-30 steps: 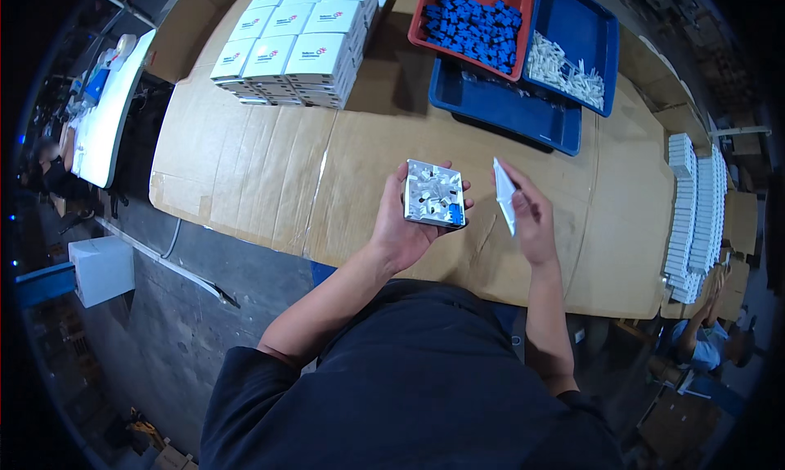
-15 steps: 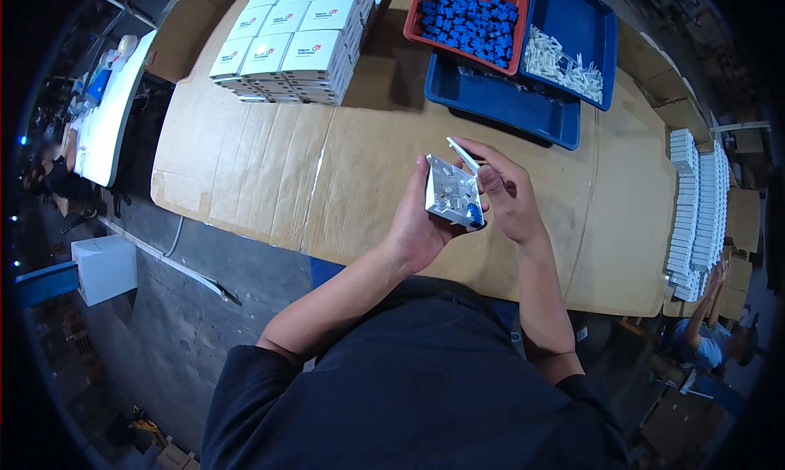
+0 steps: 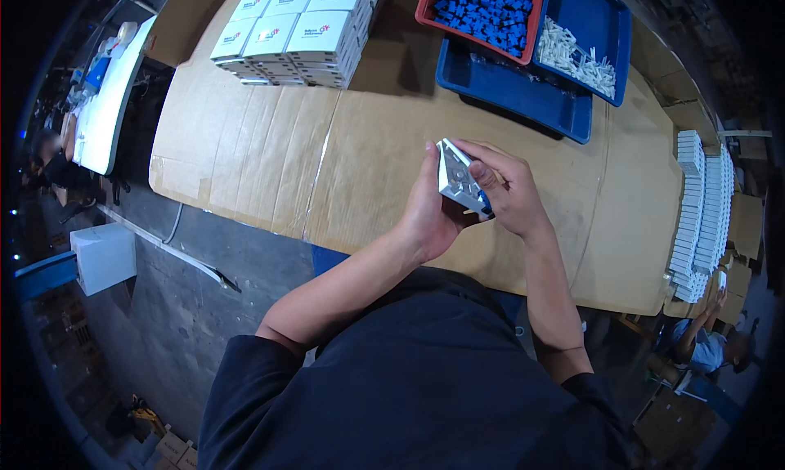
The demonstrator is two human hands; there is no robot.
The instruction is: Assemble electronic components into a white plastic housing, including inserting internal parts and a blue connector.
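Observation:
My left hand (image 3: pixel 428 217) cups a small white plastic junction box (image 3: pixel 460 194) from the left and below. The box is tilted, its inside partly showing clear and white fittings. A blue connector (image 3: pixel 485 201) sits at its near right corner, partly covered by my fingers. My right hand (image 3: pixel 521 199) grips the right side of the box, thumb over the opening and fingers behind the hinged-looking lid. That lid leans close over the box, mostly hidden by the right fingers. Both hands are above the near part of the cardboard-covered table (image 3: pixel 384 167).
White cartons (image 3: pixel 319 33) are stacked at the far left of the table. Beyond my hands stand a red tray (image 3: pixel 423 11) of blue connectors, a blue tray (image 3: pixel 579 4) of white slim pieces and a lower blue tray (image 3: pixel 515 98). White box stacks (image 3: pixel 689 212) and a co-worker (image 3: pixel 699 343) are right.
The lid has swung down closer to the box, and my right hand has closed in around the box's right side. The box has turned in my hands; the head view has shifted slightly.

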